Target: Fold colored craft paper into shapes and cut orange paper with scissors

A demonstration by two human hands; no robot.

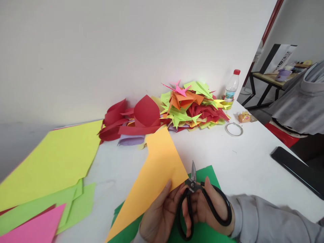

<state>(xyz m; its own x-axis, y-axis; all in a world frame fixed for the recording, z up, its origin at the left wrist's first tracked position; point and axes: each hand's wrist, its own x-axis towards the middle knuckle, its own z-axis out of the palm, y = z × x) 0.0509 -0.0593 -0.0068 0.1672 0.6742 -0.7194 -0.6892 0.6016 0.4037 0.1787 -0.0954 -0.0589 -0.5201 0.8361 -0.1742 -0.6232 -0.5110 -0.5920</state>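
My left hand (162, 214) pinches the lower right edge of a yellow-orange sheet of paper (158, 162), thumb on top and fingers underneath. The sheet is held up at a slant and has an angled outline. Round the black handles of a pair of scissors (193, 184) my right hand (206, 207) is closed, fingers through the loops. The blades point upward, and the sheet's right corner meets them near the pivot. Beneath both hands lies green paper (206, 173), partly covered by them.
Folded paper cranes (184, 104) and red curled paper pieces (146, 111) are heaped along the wall. Yellow sheets (60, 155), green and pink ones lie left. To the right are a tape roll (234, 129), a bottle (231, 88), a wrapped snack (244, 117) and a phone (298, 170). A person sits beyond.
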